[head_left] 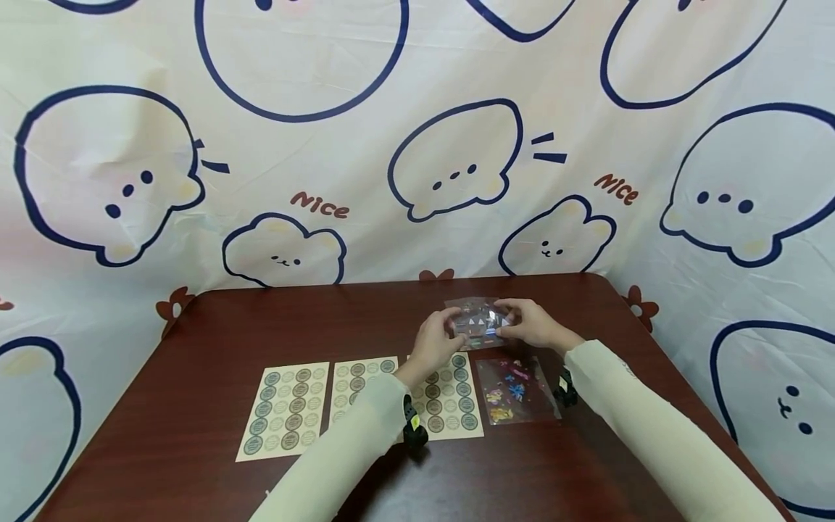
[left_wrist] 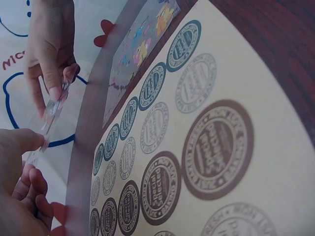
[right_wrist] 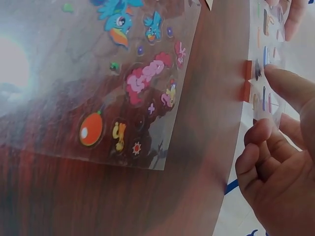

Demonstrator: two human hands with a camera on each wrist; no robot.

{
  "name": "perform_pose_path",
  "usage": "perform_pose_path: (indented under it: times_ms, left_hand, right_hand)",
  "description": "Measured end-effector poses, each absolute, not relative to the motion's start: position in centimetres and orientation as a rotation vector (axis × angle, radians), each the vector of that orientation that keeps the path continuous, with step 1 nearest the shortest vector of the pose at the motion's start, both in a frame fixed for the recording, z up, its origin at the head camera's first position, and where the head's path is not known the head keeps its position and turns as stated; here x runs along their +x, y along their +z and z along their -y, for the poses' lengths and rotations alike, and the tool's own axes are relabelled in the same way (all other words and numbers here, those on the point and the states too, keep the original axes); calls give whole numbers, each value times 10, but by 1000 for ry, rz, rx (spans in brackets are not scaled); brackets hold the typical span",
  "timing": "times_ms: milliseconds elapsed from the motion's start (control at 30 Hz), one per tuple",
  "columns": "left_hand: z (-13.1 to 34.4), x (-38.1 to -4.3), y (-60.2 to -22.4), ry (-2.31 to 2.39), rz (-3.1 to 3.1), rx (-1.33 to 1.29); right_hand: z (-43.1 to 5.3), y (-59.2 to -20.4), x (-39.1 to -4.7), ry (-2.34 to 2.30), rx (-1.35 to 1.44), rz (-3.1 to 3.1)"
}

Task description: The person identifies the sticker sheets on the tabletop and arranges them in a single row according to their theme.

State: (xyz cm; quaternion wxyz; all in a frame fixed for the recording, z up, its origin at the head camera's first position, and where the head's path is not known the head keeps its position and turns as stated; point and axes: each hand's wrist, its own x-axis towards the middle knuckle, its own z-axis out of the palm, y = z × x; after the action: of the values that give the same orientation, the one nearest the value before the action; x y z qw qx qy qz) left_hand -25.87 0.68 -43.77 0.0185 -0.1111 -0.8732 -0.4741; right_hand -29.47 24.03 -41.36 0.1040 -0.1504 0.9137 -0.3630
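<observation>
Both hands pinch a clear sticker sheet (head_left: 481, 319) by its two sides, over the far right part of the table. My left hand (head_left: 435, 339) has its left edge between thumb and fingers; my right hand (head_left: 531, 324) has the right edge the same way. Small dark and coloured prints show on the sheet (right_wrist: 268, 54) in the right wrist view. Nearer me lies another clear sheet (head_left: 517, 391) with colourful pony stickers. Left of it, a cream sheet of round label stickers (head_left: 470, 428) lies partly under my left forearm.
Two more cream sheets of round labels lie to the left, one at the far left (head_left: 283, 411) and one in the middle (head_left: 343, 377), partly covered by my left sleeve. The dark brown table (head_left: 196, 377) ends at a patterned cloth backdrop (head_left: 365, 159).
</observation>
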Motion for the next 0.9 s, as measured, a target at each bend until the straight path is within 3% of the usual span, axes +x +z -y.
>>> perform_pose_path:
  times_ms: [900]
  left_hand:
    - [-21,-238,-434,-1552,2711,-504]
  right_hand:
    - [-276,-411,-270,-1013,-591,-2751]
